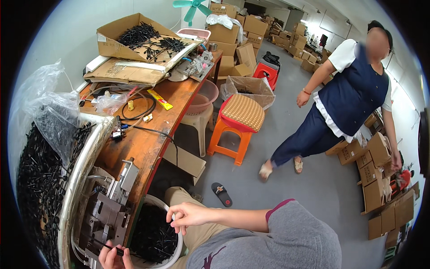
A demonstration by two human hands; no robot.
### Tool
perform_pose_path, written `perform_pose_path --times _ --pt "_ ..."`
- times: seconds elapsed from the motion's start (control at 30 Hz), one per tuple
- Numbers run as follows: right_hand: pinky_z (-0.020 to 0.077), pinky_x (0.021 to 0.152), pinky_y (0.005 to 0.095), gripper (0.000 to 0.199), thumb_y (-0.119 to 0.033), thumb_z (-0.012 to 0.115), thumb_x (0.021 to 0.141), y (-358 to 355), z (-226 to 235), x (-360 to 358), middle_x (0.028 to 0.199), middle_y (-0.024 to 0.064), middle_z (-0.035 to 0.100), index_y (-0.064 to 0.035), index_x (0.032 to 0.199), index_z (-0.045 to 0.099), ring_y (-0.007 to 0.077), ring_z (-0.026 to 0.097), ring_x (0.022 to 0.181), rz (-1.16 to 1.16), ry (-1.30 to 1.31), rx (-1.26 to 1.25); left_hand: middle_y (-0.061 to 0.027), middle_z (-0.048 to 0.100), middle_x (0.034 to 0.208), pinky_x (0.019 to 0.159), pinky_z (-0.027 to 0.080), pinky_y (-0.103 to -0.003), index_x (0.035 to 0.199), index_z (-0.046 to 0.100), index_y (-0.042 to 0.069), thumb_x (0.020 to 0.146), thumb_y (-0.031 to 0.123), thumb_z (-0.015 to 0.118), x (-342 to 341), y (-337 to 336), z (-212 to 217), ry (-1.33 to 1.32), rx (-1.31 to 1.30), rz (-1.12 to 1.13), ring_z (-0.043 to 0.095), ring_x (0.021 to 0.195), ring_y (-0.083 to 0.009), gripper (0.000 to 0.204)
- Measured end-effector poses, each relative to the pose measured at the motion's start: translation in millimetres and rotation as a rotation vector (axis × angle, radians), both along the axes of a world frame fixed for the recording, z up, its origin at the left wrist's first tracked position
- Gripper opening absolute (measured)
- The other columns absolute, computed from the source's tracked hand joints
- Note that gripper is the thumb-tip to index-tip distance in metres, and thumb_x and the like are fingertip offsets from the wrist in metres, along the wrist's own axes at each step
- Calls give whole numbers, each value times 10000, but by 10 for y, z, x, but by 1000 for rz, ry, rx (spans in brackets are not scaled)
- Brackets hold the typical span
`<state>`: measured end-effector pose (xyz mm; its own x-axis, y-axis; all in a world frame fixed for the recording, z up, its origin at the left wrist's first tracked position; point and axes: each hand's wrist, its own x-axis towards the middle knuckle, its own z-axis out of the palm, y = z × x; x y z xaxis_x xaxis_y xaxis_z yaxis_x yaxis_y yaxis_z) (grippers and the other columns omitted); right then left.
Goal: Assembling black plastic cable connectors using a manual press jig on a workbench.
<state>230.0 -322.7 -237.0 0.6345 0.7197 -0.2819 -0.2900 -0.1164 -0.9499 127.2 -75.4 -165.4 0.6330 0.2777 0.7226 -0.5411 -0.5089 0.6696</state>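
Note:
My left hand (114,256), at the bottom edge, pinches a thin black stick-like part (119,251) with a thicker end. Its slim end points at the metal bench fixture (105,210), which has clamps, a cylinder and hoses. Whether the part touches the fixture I cannot tell. My right hand (190,215) hovers over the rim of a white bucket (179,244), its fingers loosely bent and apart, with nothing visible between them. Several black stick-like parts (154,233) fill the bucket beside my leg.
A large heap of black parts (40,193) lies left behind a plastic-wrapped edge. The wooden bench (134,141) carries cables and a cardboard box (112,38) of parts. An orange stool (233,134) and a slipper (221,194) are on the floor. A person (349,89) walks at right, near stacked cartons.

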Motion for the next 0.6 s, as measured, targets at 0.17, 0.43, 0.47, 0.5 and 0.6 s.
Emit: perform_pose_path --times 0.17,0.43,0.47,0.5,0.6 --pt "488 554 265 179 -107 594 913 24 -69 0 774 109 702 3 1046 546 156 681 597 -45 8 30 -200 488 1318 871 524 -302 1137 573 -37 857 -140 586 -71 220 -225 91 -33 -65 589 1045 -226 299" --pt "519 623 264 272 -139 566 951 27 -149 18 824 97 717 -6 1188 551 133 689 645 7 -18 -57 -161 633 1064 727 557 -275 1035 642 -91 785 -163 692 -53 -48 109 68 95 126 645 824 -193 265" --pt "519 624 263 293 -141 564 951 31 -147 20 822 93 718 -7 1212 549 132 690 648 14 -27 -59 -162 633 1063 739 562 -282 1032 642 -91 785 -165 690 -49 -46 103 50 71 105 649 838 -199 262" --pt "519 625 262 314 -143 563 952 36 -146 20 821 89 718 -9 1235 546 130 691 651 21 -36 -61 -163 633 1062 751 568 -288 1029 642 -90 786 -168 688 -36 -50 96 33 47 85 652 851 -205 259" --pt "491 566 263 345 -105 565 924 73 -156 3 792 116 711 29 1241 537 156 680 596 -7 -32 -37 -167 633 1061 773 578 -301 1020 641 -89 787 -172 683 -23 -37 78 17 8 61 657 879 -216 251"
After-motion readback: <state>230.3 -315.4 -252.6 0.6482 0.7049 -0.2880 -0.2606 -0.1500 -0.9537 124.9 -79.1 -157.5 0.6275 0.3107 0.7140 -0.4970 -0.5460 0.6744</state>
